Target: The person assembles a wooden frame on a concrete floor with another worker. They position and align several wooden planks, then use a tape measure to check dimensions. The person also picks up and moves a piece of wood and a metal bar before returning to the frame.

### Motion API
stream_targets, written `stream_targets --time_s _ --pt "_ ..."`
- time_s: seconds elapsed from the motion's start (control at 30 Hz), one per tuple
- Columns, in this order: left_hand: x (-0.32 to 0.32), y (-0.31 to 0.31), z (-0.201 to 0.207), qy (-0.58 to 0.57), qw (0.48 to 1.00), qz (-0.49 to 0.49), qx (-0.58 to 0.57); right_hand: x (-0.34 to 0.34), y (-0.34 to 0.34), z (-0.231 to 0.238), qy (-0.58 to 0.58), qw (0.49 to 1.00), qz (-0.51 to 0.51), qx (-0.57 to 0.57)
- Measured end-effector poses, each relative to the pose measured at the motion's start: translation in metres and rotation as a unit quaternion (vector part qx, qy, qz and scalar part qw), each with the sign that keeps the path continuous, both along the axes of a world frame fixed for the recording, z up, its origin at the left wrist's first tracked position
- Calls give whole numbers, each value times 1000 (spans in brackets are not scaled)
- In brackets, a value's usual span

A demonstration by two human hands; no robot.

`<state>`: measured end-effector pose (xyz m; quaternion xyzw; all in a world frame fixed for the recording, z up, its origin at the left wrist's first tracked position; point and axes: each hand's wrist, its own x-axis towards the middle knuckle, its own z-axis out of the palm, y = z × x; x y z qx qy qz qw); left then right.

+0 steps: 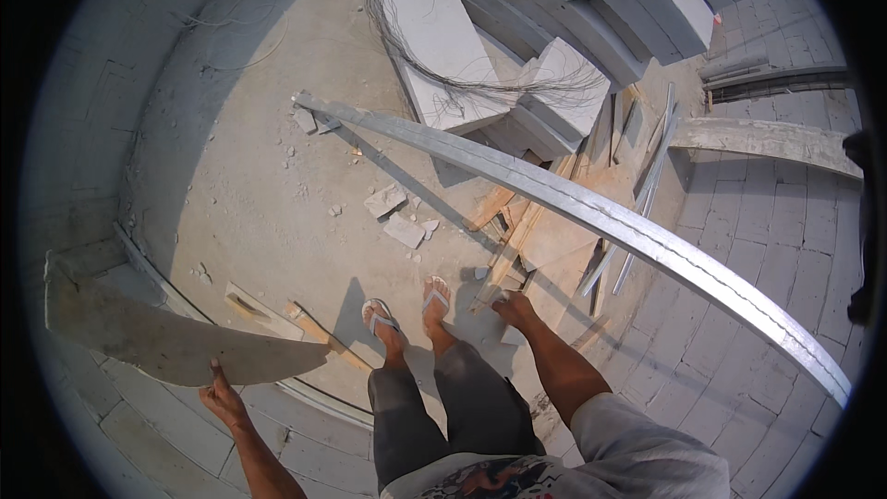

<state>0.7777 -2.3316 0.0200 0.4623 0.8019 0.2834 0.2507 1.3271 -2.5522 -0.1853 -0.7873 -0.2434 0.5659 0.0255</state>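
On the left, my left hand (223,399) grips the lower edge of a large thin grey-brown board (176,342), thumb on its face and fingers behind. The board tapers to a point toward my legs. My right hand (513,310) hangs low to the right of my feet, its fingers curled together; what they hold, if anything, I cannot make out. It is nearest to a pile of wooden strips (511,254) and broken sheet pieces (557,245).
A long metal channel (573,201) slants across from the middle to the right edge. Behind it lie grey blocks (545,5) and a coil of thin wire (388,32). Rubble chunks (404,229) litter the concrete floor. Timber pieces (314,328) lie left of my feet.
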Motion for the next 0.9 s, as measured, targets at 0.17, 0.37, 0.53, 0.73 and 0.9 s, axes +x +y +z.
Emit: stream_targets --time_s 0.17,0.37,0.53,0.73,0.9 --pt "-75 8 7 63 995 60 -57 21 58 -130 -106 993 -48 20" --pt "-66 -63 -128 57 987 80 -130 50 92 -308 -232 963 -134 -9" --pt "40 -141 -347 86 975 -1 -203 73 115 -394 -240 904 -354 2" --pt "148 -165 -481 151 959 -103 -218 81 106 -362 -109 847 -520 -3" --pt "162 -178 -508 182 954 -129 -202 84 95 -324 -2 851 -519 85"
